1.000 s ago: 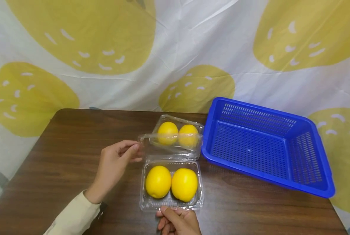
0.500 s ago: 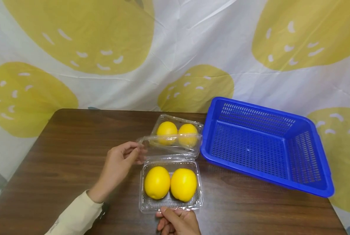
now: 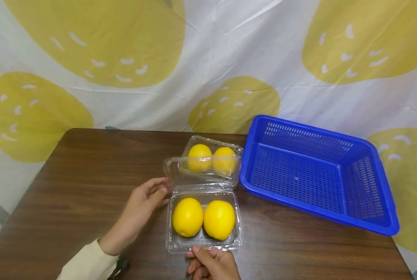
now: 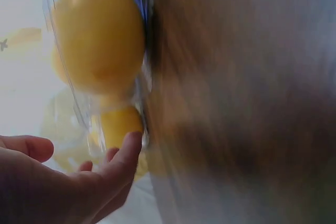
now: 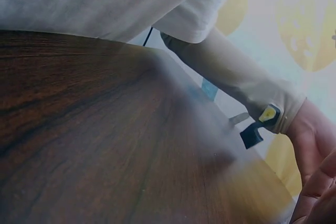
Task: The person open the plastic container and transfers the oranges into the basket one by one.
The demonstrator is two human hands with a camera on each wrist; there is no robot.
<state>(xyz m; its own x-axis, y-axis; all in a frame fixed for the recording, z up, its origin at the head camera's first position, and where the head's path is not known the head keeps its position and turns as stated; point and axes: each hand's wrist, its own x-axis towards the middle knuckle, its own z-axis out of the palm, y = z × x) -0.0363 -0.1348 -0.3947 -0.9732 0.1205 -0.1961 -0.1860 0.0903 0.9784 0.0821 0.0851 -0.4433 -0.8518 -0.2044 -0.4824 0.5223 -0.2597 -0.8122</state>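
Observation:
A clear plastic clamshell container lies on the table with its lid raised. Two round yellow fruits sit side by side in its base. My right hand pinches the base's front rim between thumb and fingers. Beside the lid's left side is my left hand, its fingers loosely bent. In the left wrist view, the thumb and fingers of the left hand are apart with nothing between them; whether a fingertip touches the plastic I cannot tell.
Behind the lid is a second clear container holding two yellow fruits. A blue perforated basket stands to the right, close to both containers. The brown wooden table meets a fruit-print cloth at the back.
My left hand has let go of the lid's corner and lowered slightly. The lid stays raised on its own. My right hand keeps its place on the front rim.

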